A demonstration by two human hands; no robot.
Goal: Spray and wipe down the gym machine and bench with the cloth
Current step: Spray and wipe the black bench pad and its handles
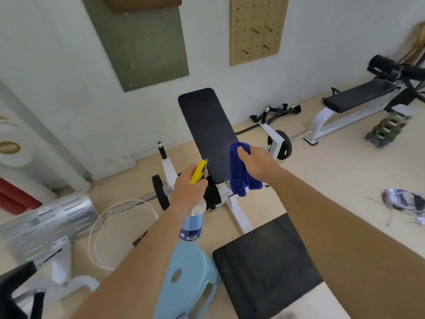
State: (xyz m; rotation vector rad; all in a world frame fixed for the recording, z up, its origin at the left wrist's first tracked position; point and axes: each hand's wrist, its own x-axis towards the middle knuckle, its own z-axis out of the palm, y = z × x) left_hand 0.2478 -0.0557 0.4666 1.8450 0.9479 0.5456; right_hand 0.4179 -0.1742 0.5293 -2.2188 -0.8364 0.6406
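Note:
The gym machine's black padded backrest slopes up toward the wall on a white frame, and its black seat pad lies low in front of me. My left hand grips a spray bottle of blue liquid with a yellow trigger head, its nozzle right at the backrest's lower left edge. My right hand holds a bunched blue cloth against the backrest's lower right edge, and the cloth hangs down below the hand.
A light blue plastic stool stands under my left arm. A perforated metal tray and a coil of white cord lie on the floor at left. A second black bench stands at the right. Crumpled paper lies at far right.

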